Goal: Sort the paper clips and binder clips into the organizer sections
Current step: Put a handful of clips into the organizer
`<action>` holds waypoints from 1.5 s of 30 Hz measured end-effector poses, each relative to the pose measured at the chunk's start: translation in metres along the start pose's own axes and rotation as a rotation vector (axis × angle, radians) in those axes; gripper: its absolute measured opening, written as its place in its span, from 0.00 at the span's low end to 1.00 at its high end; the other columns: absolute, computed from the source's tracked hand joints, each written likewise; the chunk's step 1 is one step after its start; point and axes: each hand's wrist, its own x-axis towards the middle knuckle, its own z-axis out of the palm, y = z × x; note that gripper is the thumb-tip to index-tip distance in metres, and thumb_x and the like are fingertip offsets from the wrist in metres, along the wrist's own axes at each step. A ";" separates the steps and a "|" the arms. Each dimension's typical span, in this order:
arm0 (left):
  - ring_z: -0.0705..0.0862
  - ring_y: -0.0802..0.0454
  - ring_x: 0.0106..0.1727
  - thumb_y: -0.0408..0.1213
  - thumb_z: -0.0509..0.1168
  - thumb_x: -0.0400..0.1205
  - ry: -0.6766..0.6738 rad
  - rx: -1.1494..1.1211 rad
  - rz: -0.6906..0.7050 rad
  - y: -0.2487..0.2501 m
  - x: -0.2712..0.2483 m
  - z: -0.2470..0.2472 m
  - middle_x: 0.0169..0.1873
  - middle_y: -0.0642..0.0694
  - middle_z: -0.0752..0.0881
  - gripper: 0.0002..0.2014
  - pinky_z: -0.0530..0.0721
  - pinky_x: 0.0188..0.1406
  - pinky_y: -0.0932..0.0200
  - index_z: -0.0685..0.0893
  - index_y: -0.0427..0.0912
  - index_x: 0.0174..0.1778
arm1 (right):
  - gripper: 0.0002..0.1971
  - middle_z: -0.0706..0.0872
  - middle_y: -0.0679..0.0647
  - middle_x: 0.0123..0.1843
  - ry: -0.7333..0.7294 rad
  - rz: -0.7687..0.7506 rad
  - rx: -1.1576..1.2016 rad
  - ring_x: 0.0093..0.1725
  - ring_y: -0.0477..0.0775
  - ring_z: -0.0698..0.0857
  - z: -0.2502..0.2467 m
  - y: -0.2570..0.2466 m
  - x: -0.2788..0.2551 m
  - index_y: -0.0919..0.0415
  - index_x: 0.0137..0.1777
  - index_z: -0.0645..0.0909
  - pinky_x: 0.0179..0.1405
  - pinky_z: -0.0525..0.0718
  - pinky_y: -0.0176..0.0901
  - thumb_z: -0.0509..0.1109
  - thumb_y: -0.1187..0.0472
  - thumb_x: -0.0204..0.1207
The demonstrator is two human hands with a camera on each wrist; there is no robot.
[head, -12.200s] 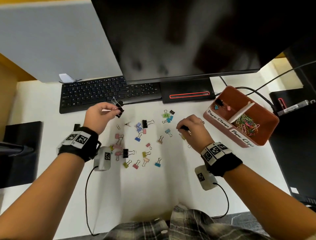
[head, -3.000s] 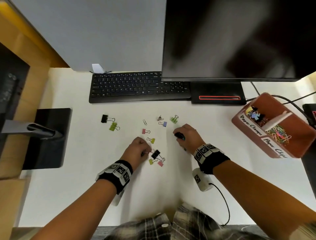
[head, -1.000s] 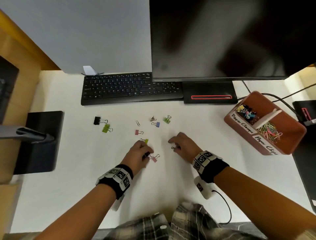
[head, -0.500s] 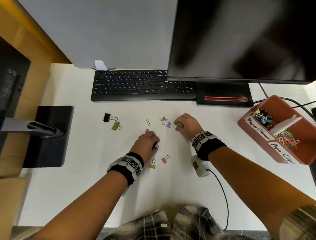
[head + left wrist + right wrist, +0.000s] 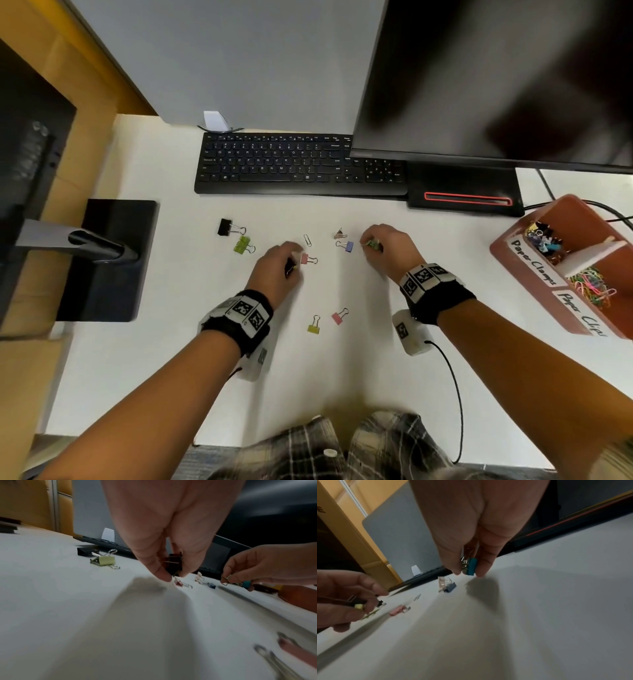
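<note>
Currently, left hand (image 5: pixel 279 265): fingers curling round a small bunch of binder clips – a black one and a yellowish one are showing in the wrist views – while thumb and fingertip are reaching down at a pink binder clip (image 5: pixel 306 259) lying just beside them at mid frame
Right hand (image 5: pixel 388 248): pinching a teal binder clip (image 5: pixel 471 566) between thumb and fingers, wire handles tucking up into the palm; more clips may be hiding there, I cannot tell
Loose clips: lying scattered across the white desk (image 5: pixel 342 370) – a black clip (image 5: pixel 225 226) and a green clip (image 5: pixel 241 245) at left of centre, a silver paper clip (image 5: pixel 307 240) and a blue clip (image 5: pixel 347 246) between the hands, a yellow clip (image 5: pixel 314 327) and another pink clip (image 5: pixel 338 317) lower down
Organizer (image 5: pixel 507 251): sitting at the right edge, one labelled section holding binder clips, the other paper clips
Handling: binder clips are looking light, stiff and springy – probably best taken by the coloured body or the wire loops; the paper clip is lying flat and thin, likely needing a fingernail or a slide to lift
</note>
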 end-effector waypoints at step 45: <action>0.78 0.55 0.65 0.49 0.65 0.79 -0.483 -0.190 0.392 0.321 0.079 0.164 0.65 0.47 0.80 0.22 0.76 0.69 0.54 0.75 0.47 0.68 | 0.16 0.79 0.62 0.65 0.310 0.356 -0.042 0.64 0.63 0.79 -0.222 0.149 -0.086 0.58 0.68 0.74 0.62 0.75 0.47 0.58 0.58 0.82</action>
